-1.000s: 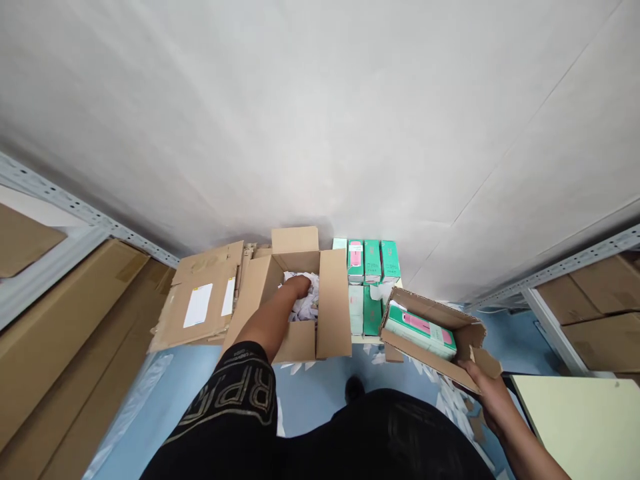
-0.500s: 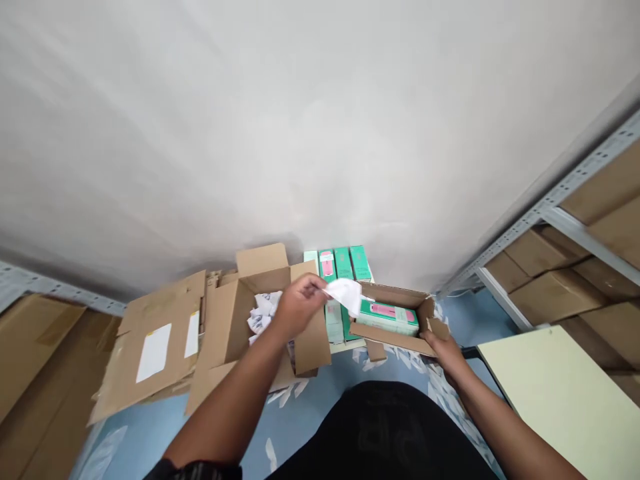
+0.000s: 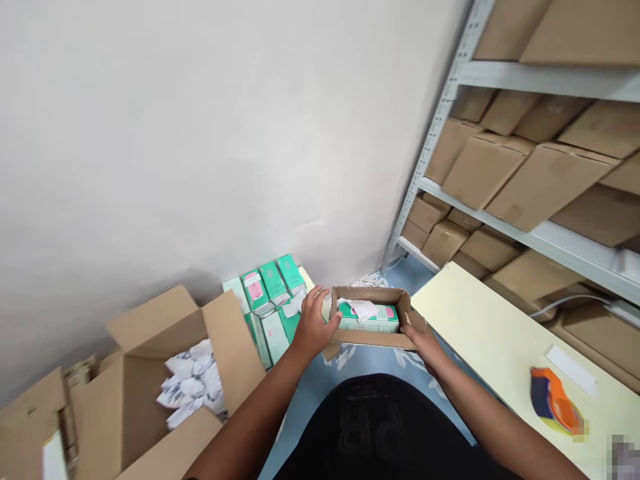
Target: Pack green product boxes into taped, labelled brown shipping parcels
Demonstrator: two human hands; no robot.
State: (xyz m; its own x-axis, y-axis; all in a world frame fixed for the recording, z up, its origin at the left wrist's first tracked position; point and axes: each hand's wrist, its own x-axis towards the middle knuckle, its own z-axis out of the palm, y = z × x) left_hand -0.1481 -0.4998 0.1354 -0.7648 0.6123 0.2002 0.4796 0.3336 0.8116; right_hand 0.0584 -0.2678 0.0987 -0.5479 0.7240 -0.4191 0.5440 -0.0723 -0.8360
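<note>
A small opened cardboard box (image 3: 377, 340) is held up in front of me, between my two hands. My right hand (image 3: 425, 347) grips its right end, with the thumb at the inside edge. My left hand (image 3: 315, 323) is at its left end, thumb over the rim and fingers along the outer side. Inside the box lies a green carton with a pink panel (image 3: 370, 323). A crumpled white paper (image 3: 363, 309) rests on top of that carton.
Left stands a large open cardboard box (image 3: 150, 400) holding crumpled paper (image 3: 195, 380). Several green cartons (image 3: 273, 283) are grouped near the wall. At right are a pale table (image 3: 480, 327) with an orange tape dispenser (image 3: 557, 400) and a shelf rack (image 3: 500, 217) of brown boxes.
My left hand has let go of the white paper, which now lies in the small box, and has moved onto the box's left end. The view has turned right.
</note>
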